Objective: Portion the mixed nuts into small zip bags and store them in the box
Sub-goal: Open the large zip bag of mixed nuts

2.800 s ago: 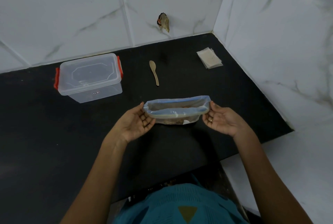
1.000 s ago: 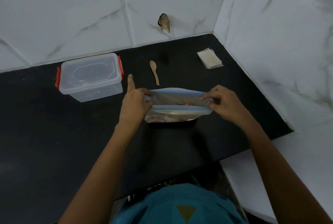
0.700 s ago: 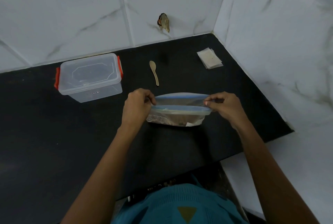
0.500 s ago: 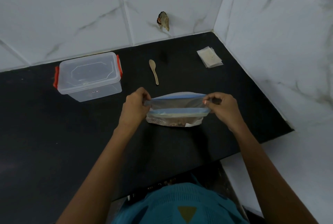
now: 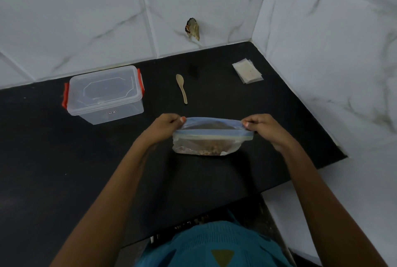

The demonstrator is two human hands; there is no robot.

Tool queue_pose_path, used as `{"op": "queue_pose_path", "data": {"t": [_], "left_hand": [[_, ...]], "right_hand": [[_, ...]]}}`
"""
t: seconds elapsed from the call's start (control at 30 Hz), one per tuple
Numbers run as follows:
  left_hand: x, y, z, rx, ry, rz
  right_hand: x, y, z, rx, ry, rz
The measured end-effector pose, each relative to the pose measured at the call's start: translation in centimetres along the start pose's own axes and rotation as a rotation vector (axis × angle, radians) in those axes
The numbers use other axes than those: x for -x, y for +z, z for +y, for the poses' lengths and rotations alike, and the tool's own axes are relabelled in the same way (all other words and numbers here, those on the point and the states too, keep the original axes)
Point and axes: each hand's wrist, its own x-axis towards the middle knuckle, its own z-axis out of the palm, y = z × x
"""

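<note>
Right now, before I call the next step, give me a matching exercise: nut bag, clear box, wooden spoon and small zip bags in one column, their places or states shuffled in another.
Things:
1. nut bag
2. clear box
3. wooden spoon
4. small zip bags

Places or states:
A. stacked flat at the far right, near the side wall
B. far left, lid on
C. top corners pinched by the left hand and right hand
D. lying on the counter, between the box and the small bags

Pairs: 1-C, 2-B, 3-D, 4-A.
</note>
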Motion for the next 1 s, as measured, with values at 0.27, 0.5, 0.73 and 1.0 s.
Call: {"op": "queue_pose_path", "data": {"t": [0.27,0.5,0.73,1.0], "left_hand": [[0.2,1.3,-1.2,0.962,-0.287,-0.113],[0.8,1.8,-2.2,1.157,-0.253,-0.249],[1.1,1.2,-1.2,0.576,-0.34,-0.098],[2.2,2.3,-1.4,0.658,-0.409,0.056]], "right_hand": [[-1.1,1.4,1.9,-1.026,0.331,-0.1],[-0.8,1.5,3.4,-1.302,0.285,-0.191],[0.4,1.2,2.1,-1.062,0.319,0.012],[1.9,0.8,1.9,-0.451,0.412,0.05]]}}
